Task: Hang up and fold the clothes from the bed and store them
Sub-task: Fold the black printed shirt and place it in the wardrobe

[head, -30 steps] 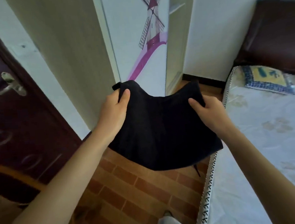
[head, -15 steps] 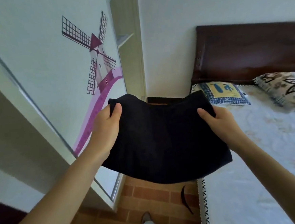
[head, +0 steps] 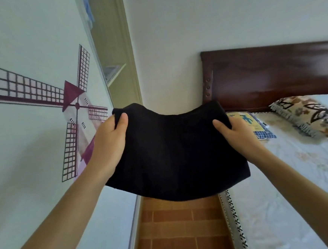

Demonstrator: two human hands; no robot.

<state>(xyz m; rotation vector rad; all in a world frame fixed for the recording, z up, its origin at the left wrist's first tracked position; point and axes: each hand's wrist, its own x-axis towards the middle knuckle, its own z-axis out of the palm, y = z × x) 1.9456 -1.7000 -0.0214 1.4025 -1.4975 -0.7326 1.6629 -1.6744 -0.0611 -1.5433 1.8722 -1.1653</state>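
A folded black garment (head: 173, 153) hangs level in front of me, sagging in the middle. My left hand (head: 109, 144) grips its left edge, thumb on top. My right hand (head: 236, 132) grips the right edge the same way. The fingers of both hands are hidden under the cloth. Behind the garment on the left stands a wardrobe with a sliding door (head: 31, 125) that bears a windmill picture. Past the door's edge an open wardrobe section (head: 113, 69) shows a shelf and a bit of blue cloth high up.
The bed (head: 293, 183) with a pale sheet runs along the right, its dark wooden headboard (head: 273, 72) against the far wall. Two pillows (head: 304, 117) lie at its head. A narrow strip of brick-patterned floor (head: 179, 231) separates wardrobe and bed.
My view has swung right and upward, from the dark room door to the wardrobe and the head of the bed. Both hands keep the same hold on the black garment.
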